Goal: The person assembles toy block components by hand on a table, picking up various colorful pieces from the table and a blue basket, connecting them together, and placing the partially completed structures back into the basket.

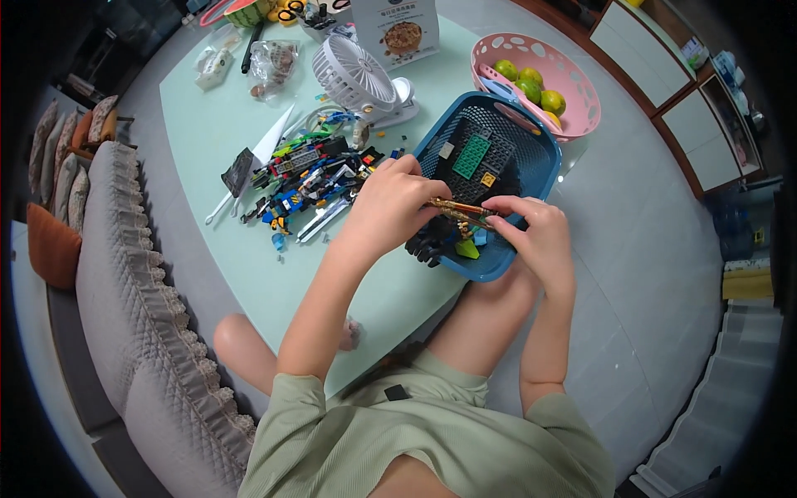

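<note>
My left hand (388, 204) and my right hand (538, 236) both pinch a thin gold-brown toy piece (462, 207), one at each end. It looks like two slender strips side by side; its exact kind is too small to tell. Below it is a blue plastic basket (541, 139) with black, grey and green toy building plates (471, 158) inside. A lime-green piece (467, 249) and black pieces (427, 247) lie at the basket's near side, partly hidden by my hands. Left of my left hand, a loose pile of colourful building bricks (309, 178) spreads over the table.
The pale green table (203, 124) also bears a white fan (355, 76), a pink bowl (581, 87) of green fruit, plastic bags (272, 70) and a standing card (398, 29). A quilted sofa (133, 315) runs along the left, and cabinets (643, 54) stand at the far right.
</note>
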The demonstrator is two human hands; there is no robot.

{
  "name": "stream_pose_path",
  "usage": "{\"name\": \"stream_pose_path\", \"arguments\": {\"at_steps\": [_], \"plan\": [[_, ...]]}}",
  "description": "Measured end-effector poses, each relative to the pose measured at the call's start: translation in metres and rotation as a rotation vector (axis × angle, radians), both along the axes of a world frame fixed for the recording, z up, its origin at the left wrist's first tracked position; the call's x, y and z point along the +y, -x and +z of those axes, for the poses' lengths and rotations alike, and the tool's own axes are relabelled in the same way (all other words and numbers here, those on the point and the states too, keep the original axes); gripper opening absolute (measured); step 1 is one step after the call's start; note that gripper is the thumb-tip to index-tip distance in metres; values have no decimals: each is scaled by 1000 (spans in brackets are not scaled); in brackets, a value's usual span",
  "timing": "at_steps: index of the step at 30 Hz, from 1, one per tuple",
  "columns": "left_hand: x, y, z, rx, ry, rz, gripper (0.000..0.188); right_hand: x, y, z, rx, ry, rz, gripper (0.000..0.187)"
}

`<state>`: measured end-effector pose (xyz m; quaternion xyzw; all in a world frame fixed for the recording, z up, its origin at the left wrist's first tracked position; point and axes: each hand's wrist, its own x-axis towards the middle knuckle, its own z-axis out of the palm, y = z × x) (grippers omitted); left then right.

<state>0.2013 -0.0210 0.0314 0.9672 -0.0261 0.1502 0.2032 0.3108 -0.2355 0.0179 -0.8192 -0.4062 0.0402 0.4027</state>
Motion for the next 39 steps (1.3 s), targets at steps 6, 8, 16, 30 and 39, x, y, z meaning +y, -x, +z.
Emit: {"name": "stream_pose_path", "arguments": {"at_steps": [6, 8, 16, 30, 39], "plan": [[1, -7, -4, 113, -49, -33, 25, 0, 1, 4, -49, 62, 13, 17], [0, -9, -5, 121, -54, -42, 26, -1, 1, 2, -93, 59, 15, 15], [-2, -11, -7, 135, -49, -29, 30, 3, 3, -4, -226, 134, -11, 12], [11, 45, -4, -139, 45, 190, 17, 20, 27, 5, -279, 24, -12, 8], [19, 134, -30, -188, 144, 339, 27, 50, 72, 23, -383, -177, 130, 14]]}}
